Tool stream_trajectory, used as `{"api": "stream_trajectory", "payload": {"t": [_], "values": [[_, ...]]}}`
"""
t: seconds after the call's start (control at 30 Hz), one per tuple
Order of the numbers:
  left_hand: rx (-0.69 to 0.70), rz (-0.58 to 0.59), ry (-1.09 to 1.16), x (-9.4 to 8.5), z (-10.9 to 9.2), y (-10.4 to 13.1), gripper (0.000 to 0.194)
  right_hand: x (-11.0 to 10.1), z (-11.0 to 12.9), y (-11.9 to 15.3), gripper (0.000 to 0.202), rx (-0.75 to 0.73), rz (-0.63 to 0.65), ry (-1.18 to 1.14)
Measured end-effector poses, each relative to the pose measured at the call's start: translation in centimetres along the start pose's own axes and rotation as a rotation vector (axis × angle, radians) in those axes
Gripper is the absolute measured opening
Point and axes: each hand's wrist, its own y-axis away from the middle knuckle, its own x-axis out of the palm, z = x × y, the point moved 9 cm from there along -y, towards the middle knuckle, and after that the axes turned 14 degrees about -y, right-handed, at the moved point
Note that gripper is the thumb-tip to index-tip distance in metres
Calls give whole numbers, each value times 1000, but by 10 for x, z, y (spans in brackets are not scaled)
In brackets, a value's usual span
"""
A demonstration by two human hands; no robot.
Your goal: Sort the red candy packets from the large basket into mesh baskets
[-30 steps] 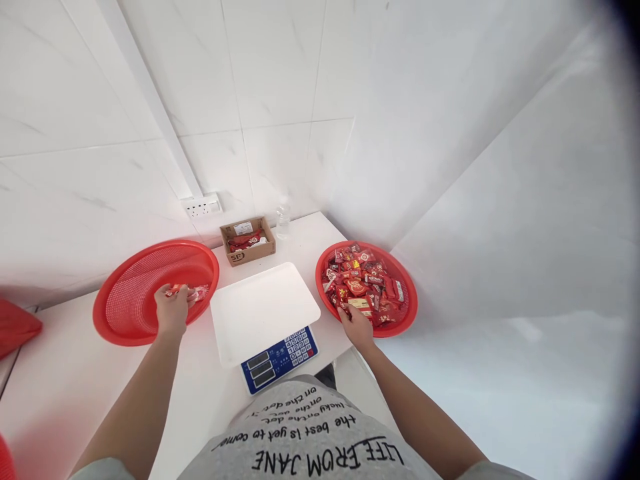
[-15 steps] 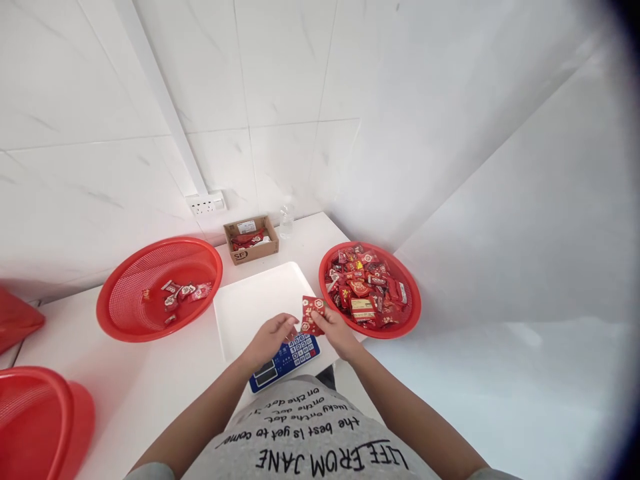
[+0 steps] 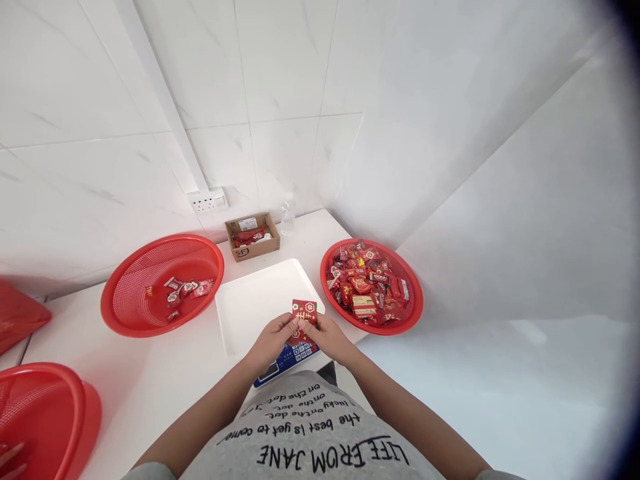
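Between my two hands is a small red packet (image 3: 305, 311) with gold and white print, held above the front of the scale. My left hand (image 3: 278, 333) pinches its left edge, thumb on the front. On the other edge, my right hand (image 3: 329, 337) grips it the same way. The white scale (image 3: 265, 287) lies under it, its blue keypad partly covered by my hands. To the right stands a red basket (image 3: 416, 303) heaped with red wrapped packets (image 3: 364, 283). At left, another red basket (image 3: 127, 293) holds several small wrapped pieces (image 3: 187, 288).
A cardboard box (image 3: 257, 249) with red packets sits at the back beside a clear plastic bottle (image 3: 288, 217). At the lower left is a third red basket (image 3: 77, 413), with another person's fingers (image 3: 11, 457) in it. A red bag (image 3: 20, 317) lies at the far left.
My left hand has come to the packet and now grips it too. The packet has shifted slightly left and down. Another person's fingers have appeared in the lower left basket.
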Motion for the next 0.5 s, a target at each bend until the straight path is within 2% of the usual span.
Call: {"api": "stream_trajectory", "payload": {"t": [0.13,0.3,0.5], "values": [[-1,20,48,4,-6,3,41,9,1,4,37,42,73,-120],[14,61,26,10,-15,7,46,10,4,9,30,68,9,-235],[14,63,-2,12,-15,8,45,10,4,10,27,72,-24,-315]]}}
